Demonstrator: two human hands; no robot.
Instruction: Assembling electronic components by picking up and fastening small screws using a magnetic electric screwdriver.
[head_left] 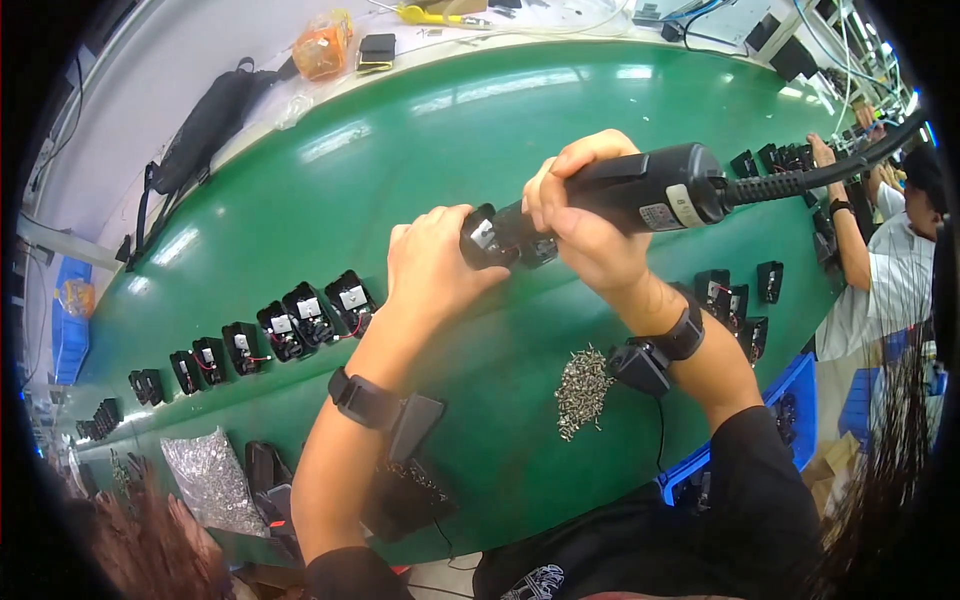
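Note:
My left hand (432, 258) is closed around a small black plastic housing (480, 236) with a pale metal patch inside, steadying it on the green table. In my right hand (595, 225) is a black electric screwdriver (650, 185), held almost level and gripped around its body. Its front end points left and meets the housing; the tip itself is hidden. From its rear a thick black cable (800, 180) runs off to the upper right. A loose pile of small metal screws (584, 392) lies on the table below my right wrist.
Several similar housings (285, 330) with wires stand in a row at left; more (720, 290) sit at right. A clear bag of small metal parts (212, 478) lies near the front edge. Blue bin (800, 395) at lower right. A co-worker (890, 270) works at far right.

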